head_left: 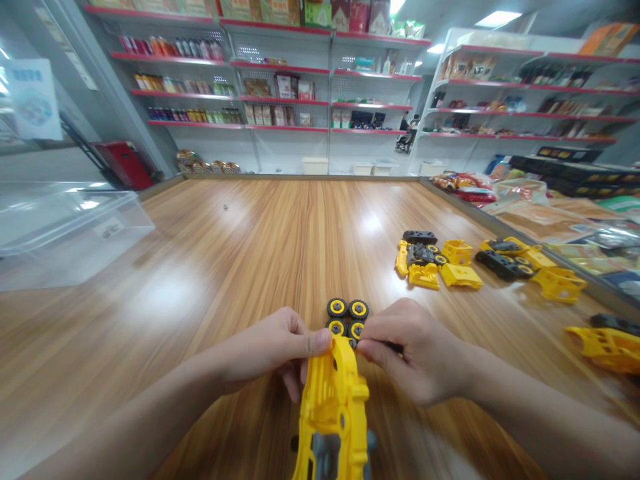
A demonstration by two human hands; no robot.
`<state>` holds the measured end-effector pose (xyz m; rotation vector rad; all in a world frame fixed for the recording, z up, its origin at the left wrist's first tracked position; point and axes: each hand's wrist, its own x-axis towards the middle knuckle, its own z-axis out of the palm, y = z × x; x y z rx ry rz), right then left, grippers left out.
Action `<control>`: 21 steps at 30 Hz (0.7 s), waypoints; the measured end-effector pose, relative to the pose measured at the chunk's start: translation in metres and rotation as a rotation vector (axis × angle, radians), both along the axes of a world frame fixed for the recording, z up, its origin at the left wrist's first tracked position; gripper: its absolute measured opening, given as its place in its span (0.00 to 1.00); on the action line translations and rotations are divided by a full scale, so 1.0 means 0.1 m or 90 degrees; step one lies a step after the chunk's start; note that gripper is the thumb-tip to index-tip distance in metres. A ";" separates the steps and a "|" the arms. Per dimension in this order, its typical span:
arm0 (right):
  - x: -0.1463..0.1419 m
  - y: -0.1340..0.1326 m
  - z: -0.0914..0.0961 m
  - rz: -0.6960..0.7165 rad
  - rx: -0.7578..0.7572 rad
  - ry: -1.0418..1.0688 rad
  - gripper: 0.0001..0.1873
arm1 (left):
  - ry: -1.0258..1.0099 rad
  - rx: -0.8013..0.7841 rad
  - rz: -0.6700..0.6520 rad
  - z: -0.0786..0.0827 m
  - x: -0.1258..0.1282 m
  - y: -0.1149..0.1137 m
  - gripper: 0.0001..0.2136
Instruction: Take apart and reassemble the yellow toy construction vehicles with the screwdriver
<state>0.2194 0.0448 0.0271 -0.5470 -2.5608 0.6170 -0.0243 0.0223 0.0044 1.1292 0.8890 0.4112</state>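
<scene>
The left hand (275,348) is gripping the yellow frame (345,387); the right hand (415,350) is curling at the frame's tip, hold unclear. Beyond the frame, the bench (270,233) is stretching to its far rim (300,177).

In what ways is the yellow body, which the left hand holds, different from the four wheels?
The yellow body is long and has openings through it, while the wheels are small and round. The yellow body is mostly yellow; the wheels are black with yellow rings. The left hand holds the yellow body, whereas the wheels lie on the table in two rows of two. Both show bright yellow.
</scene>
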 end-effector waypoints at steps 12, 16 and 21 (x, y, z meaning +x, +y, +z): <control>-0.02 -0.02 0.02 -0.058 0.024 -0.027 0.16 | -0.084 -0.142 0.023 0.06 0.02 -0.04 0.20; -0.02 -0.01 0.01 -0.074 0.031 -0.047 0.15 | -0.113 -0.138 0.053 0.06 0.03 -0.04 0.17; -0.04 -0.01 -0.05 -0.100 0.055 -0.047 0.15 | -0.116 -0.185 0.037 0.02 0.05 -0.07 0.24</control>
